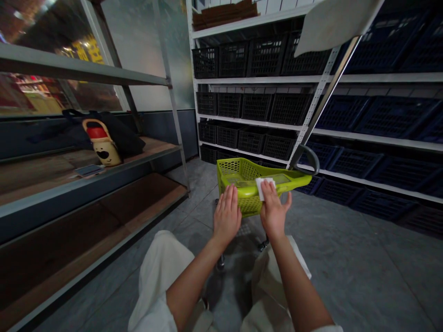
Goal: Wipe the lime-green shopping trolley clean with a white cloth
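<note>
A lime-green shopping basket (238,177) on small wheels stands on the floor in front of me, with a grey pull handle (309,159) rising at its right. My left hand (226,214) lies flat on the basket's near rim, fingers stretched out together. My right hand (273,210) presses a small white cloth (262,185) against the same rim, fingers spread over it. My knees in light trousers show below.
Metal shelving (86,177) on the left carries a dark bag (117,131), a cream and red bottle (102,143) and a small flat item. White racks (259,80) of dark crates line the back and right. Grey tiled floor (346,258) lies around the basket.
</note>
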Demonstrator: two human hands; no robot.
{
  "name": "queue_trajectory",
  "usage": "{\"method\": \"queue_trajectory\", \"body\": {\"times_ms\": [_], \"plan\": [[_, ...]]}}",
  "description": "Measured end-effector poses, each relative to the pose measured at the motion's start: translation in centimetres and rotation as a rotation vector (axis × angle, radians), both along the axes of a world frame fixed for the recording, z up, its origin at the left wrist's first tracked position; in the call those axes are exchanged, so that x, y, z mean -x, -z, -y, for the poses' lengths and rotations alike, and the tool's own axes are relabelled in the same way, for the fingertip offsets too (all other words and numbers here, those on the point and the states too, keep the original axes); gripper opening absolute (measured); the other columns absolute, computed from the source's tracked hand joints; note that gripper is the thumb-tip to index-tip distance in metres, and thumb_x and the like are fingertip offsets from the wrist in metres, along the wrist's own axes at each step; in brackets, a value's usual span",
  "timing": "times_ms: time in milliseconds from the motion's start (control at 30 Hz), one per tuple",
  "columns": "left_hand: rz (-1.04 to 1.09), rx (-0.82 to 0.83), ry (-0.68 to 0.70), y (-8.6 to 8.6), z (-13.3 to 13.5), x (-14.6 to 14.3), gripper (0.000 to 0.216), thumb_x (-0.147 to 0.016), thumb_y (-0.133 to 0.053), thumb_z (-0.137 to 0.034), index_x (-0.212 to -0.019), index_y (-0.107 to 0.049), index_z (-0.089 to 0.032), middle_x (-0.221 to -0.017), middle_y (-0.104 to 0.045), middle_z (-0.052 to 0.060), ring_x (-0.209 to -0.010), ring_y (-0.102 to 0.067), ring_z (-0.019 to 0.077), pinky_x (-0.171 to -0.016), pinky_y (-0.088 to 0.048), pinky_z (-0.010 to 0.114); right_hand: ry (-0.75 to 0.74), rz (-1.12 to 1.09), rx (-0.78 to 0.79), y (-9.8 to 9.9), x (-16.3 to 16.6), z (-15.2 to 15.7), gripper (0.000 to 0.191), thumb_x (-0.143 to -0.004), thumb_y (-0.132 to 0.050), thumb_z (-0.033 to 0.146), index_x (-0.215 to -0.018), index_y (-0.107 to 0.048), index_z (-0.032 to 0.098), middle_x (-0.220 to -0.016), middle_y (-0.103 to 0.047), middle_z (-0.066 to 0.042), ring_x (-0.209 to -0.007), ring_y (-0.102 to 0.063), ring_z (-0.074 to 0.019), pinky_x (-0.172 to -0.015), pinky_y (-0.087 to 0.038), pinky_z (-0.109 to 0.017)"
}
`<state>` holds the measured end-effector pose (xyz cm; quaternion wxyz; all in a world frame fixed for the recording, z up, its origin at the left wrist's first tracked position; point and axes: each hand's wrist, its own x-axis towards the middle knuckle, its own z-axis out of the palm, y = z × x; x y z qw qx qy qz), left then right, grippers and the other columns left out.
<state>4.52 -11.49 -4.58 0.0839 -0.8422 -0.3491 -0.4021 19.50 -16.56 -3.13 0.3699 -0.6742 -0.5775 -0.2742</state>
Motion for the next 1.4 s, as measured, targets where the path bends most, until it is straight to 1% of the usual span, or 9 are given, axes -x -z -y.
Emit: {"method": "queue_trajectory", "body": {"times_ms": [100,267,433,500,633,833,1000,1200,1400], "plan": [[0.010,0.010,0.006,-0.1,0.1,-0.1,0.079,-0.090,-0.046,-0.013,-0.159,-0.007,-0.009,-0.162,-0.031,0.018,-0.153,-0.022,0.0271,-0.122,-0.031,0.047,0.091,-0.060,-0.065,0.3,0.4,-0.3,0.070,-0.088,-0.035,0.008,-0.156,-0.029,0.025,-0.152,-0.051,-0.009,-0.143,-0.043,-0.0227,-0.121,0.000,-0.057],[0.020,0.003,0.002,0.1,-0.1,-0.1,0.081,-0.088,-0.047,-0.012,-0.159,-0.007,-0.009,-0.161,-0.033,0.019,-0.153,-0.023,0.0278,-0.121,-0.033,0.047,-0.230,0.155,0.129,0.3,2.2,-0.3,0.071,-0.087,-0.037,0.006,-0.155,-0.031,0.025,-0.153,-0.050,-0.006,-0.144,-0.041,-0.0156,-0.124,-0.004,-0.047],[0.014,0.004,0.008,-0.1,0.1,-0.1,0.080,-0.090,-0.045,-0.012,-0.159,-0.005,-0.011,-0.162,-0.031,0.016,-0.152,-0.023,0.0266,-0.121,-0.033,0.047,0.119,-0.058,-0.044,0.3,0.6,-0.2,0.072,-0.087,-0.035,0.007,-0.156,-0.029,0.026,-0.152,-0.050,-0.008,-0.144,-0.042,-0.0219,-0.122,-0.001,-0.058],[0.020,0.009,0.005,-0.1,0.1,-0.2,0.082,-0.089,-0.046,-0.012,-0.159,-0.005,-0.010,-0.162,-0.031,0.017,-0.153,-0.023,0.0269,-0.121,-0.033,0.047,0.088,-0.061,-0.027,0.3,0.9,-0.3,0.071,-0.088,-0.035,0.007,-0.156,-0.030,0.026,-0.153,-0.050,-0.008,-0.145,-0.041,-0.0220,-0.122,-0.002,-0.057],[0.019,0.009,-0.003,0.1,0.0,-0.3,0.083,-0.087,-0.048,-0.011,-0.159,-0.007,-0.009,-0.161,-0.032,0.019,-0.153,-0.021,0.0275,-0.121,-0.033,0.047,-0.181,0.086,0.118,0.1,2.3,-0.3,0.070,-0.087,-0.037,0.006,-0.154,-0.033,0.027,-0.152,-0.050,-0.006,-0.144,-0.042,-0.0167,-0.123,-0.003,-0.050],[0.019,0.015,0.002,0.1,-0.1,-0.2,0.080,-0.090,-0.045,-0.012,-0.159,-0.004,-0.010,-0.162,-0.030,0.017,-0.153,-0.022,0.0269,-0.121,-0.032,0.048,0.063,-0.107,-0.030,-0.1,2.2,-0.7,0.069,-0.087,-0.036,0.007,-0.153,-0.035,0.025,-0.152,-0.051,-0.008,-0.146,-0.039,-0.0210,-0.122,-0.002,-0.056],[0.022,0.009,0.004,0.1,0.0,-0.1,0.080,-0.090,-0.046,-0.015,-0.159,-0.005,-0.010,-0.161,-0.032,0.018,-0.153,-0.023,0.0271,-0.121,-0.033,0.048,-0.237,0.064,0.100,-0.1,2.5,-0.6,0.069,-0.088,-0.038,0.007,-0.154,-0.034,0.026,-0.153,-0.050,-0.006,-0.145,-0.040,-0.0168,-0.124,-0.004,-0.049],[-0.003,0.008,0.002,0.1,-0.3,0.3,0.080,-0.090,-0.045,-0.012,-0.159,-0.005,-0.010,-0.163,-0.030,0.017,-0.153,-0.022,0.0267,-0.121,-0.033,0.047,0.038,-0.063,-0.041,0.4,1.3,-0.7,0.071,-0.088,-0.038,0.007,-0.156,-0.029,0.027,-0.153,-0.049,-0.008,-0.147,-0.038,-0.0221,-0.122,0.001,-0.057],[0.026,0.000,0.000,0.2,-0.1,-0.2,0.080,-0.089,-0.045,-0.012,-0.159,-0.008,-0.011,-0.162,-0.031,0.017,-0.153,-0.021,0.0271,-0.121,-0.033,0.048,-0.271,0.129,0.128,0.1,2.3,-0.3,0.067,-0.088,-0.037,0.007,-0.154,-0.034,0.023,-0.154,-0.048,-0.007,-0.147,-0.038,-0.0165,-0.124,-0.007,-0.047]]}}
